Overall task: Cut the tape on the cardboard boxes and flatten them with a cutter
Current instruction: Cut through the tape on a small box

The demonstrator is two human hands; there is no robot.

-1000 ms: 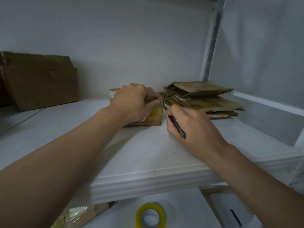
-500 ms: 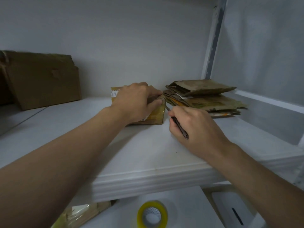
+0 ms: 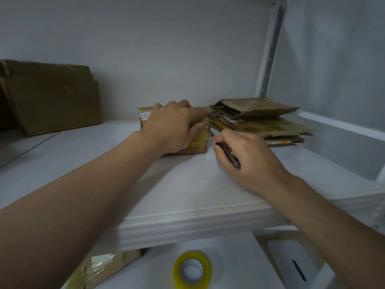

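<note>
A small taped cardboard box [image 3: 199,141] with a white label stands on the white shelf [image 3: 187,188]. My left hand [image 3: 175,126] lies over its top, fingers stretched toward the right and thumb pressed on the near right edge. My right hand [image 3: 245,157] grips a dark cutter [image 3: 228,154] like a pen, and the cutter's tip sits at the box's right side, close to the top corner. To the right lies a stack of flattened cardboard boxes [image 3: 260,119].
A large brown cardboard box [image 3: 52,97] stands at the back left against the wall. Below the shelf's front edge I see a yellow roll of tape [image 3: 192,270], a taped carton [image 3: 102,265] and a white case [image 3: 295,265]. A metal upright [image 3: 268,49] rises at the back right.
My left hand's fingers have spread out over the box top toward the flattened stack. The right hand with the cutter stays at the box's right edge, barely shifted.
</note>
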